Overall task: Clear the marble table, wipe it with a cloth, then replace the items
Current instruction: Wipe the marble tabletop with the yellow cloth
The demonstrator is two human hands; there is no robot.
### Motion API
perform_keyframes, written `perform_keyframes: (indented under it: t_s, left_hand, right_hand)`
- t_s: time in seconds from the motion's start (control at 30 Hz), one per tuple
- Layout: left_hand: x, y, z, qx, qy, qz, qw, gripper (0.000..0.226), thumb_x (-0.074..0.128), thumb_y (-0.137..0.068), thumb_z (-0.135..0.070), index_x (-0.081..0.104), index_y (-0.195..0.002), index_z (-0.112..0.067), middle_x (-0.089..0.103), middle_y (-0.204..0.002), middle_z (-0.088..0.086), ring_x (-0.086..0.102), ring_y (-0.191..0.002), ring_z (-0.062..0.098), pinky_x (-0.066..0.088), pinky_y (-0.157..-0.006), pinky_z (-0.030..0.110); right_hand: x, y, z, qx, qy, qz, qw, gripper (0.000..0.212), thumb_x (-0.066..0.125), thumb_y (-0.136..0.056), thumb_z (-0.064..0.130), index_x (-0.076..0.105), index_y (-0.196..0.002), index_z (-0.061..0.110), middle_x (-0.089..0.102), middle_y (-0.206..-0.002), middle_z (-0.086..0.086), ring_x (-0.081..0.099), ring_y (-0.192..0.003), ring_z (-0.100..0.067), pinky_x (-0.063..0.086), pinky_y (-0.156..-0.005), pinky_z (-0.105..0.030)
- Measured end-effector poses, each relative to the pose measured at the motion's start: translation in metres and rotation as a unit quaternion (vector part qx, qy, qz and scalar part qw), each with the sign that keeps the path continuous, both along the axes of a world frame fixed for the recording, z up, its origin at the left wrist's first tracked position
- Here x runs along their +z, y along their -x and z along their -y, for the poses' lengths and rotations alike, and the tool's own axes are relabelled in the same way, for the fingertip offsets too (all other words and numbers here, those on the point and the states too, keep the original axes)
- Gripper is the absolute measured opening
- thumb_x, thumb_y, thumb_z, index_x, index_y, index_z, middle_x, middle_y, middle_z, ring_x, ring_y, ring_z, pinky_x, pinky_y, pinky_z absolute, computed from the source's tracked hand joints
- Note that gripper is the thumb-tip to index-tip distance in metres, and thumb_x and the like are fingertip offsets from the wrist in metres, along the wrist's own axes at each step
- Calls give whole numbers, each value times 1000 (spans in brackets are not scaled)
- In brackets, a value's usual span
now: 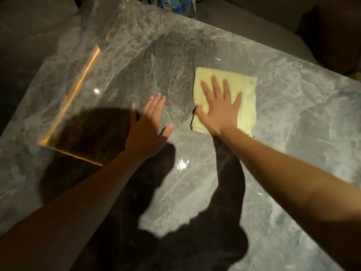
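A folded pale yellow cloth [245,98] lies flat on the glossy grey marble table [293,133], right of centre. My right hand [218,108] presses down on the cloth with its palm flat and fingers spread. My left hand [148,126] hovers just above or on the bare marble to the left of the cloth, fingers apart, holding nothing. Both forearms reach in from the bottom of the view and cast dark shadows on the tabletop.
A lit, amber-coloured edge [78,94] marks a step or inset in the marble on the left. Some blue and white items [175,4] stand beyond the table's far edge. A beige sofa or cushion [244,32] lies behind the table.
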State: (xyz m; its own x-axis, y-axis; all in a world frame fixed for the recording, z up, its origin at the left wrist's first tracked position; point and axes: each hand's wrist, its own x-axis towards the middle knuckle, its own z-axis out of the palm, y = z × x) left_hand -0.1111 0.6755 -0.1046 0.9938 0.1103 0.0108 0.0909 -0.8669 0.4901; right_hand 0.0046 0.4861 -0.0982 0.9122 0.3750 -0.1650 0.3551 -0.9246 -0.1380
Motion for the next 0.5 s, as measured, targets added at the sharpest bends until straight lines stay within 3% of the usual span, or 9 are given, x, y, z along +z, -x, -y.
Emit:
perform_keyframes:
  t_s: [0.1, 0.27, 0.4, 0.5]
  left_hand:
    - [-1, 4, -1, 5, 27, 49, 998, 67, 34, -90, -46, 27, -147, -13, 27, -156, 4, 22, -144, 13, 5, -116, 48]
    - [-2, 20, -13, -29, -22, -22, 999, 60, 26, -95, -48, 13, -150, -28, 6, -160, -6, -2, -147, 12, -8, -114, 53]
    - [-3, 51, -44, -39, -62, -19, 997, 63, 21, -90, -52, 20, -148, -28, 10, -160, -4, 1, -148, 15, -8, -113, 56]
    - [-6, 65, -74, -25, -119, -33, 992, 64, 19, -89, -53, 21, -148, -29, 12, -160, -4, 4, -148, 16, -5, -113, 57]
  right_hand:
    - [-2, 86, 2, 43, -14, 9, 999, 71, 26, -86, 62, 11, -152, 40, 2, -163, 5, -5, -150, -28, 0, -112, -67]
    - [0, 230, -7, 103, -29, -10, 994, 71, 38, -84, 59, 28, -150, 34, 13, -163, -1, 2, -149, -35, 7, -109, -71]
    - [4, 324, -23, 179, -14, -54, 982, 69, 50, -76, 59, 45, -139, 33, 28, -158, -2, 7, -148, -40, 14, -103, -74]
    - [2, 351, -32, 203, -12, -60, 977, 67, 52, -76, 60, 45, -138, 37, 26, -159, 2, 8, -148, -39, 12, -103, -74]
